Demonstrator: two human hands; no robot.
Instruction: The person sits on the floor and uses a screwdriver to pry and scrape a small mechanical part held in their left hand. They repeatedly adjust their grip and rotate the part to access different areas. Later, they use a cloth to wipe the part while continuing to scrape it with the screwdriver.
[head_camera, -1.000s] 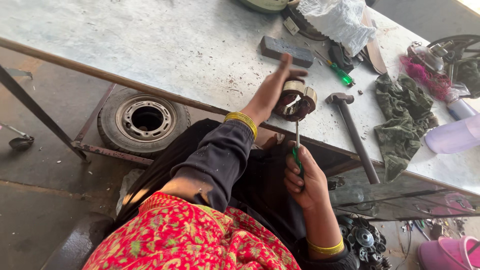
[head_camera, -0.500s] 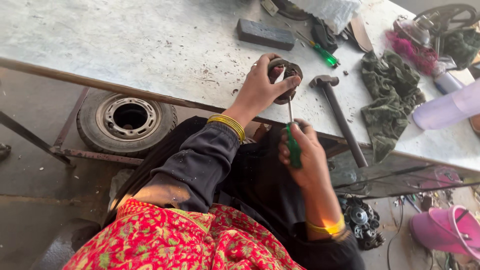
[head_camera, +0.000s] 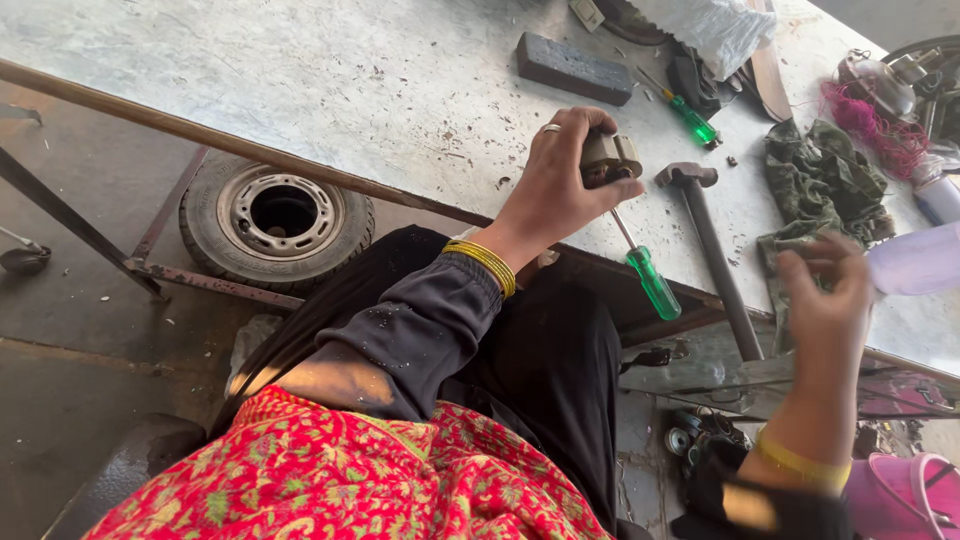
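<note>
The left hand (head_camera: 560, 190) is closed around a small metal part (head_camera: 610, 158) on the table (head_camera: 300, 80). A green-handled screwdriver (head_camera: 645, 268) sticks out from it toward 5 o'clock, its long axis running 11 to 5. The right hand (head_camera: 825, 295) hangs empty, fingers loosely spread (blurred), at 3 o'clock from the handle and well apart. Half a second ago it gripped that handle; now it has let go. A hammer (head_camera: 710, 250) lies between.

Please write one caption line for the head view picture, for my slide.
Left hand grips a small metal part on the table, green-handled screwdriver stuck in it.
</note>
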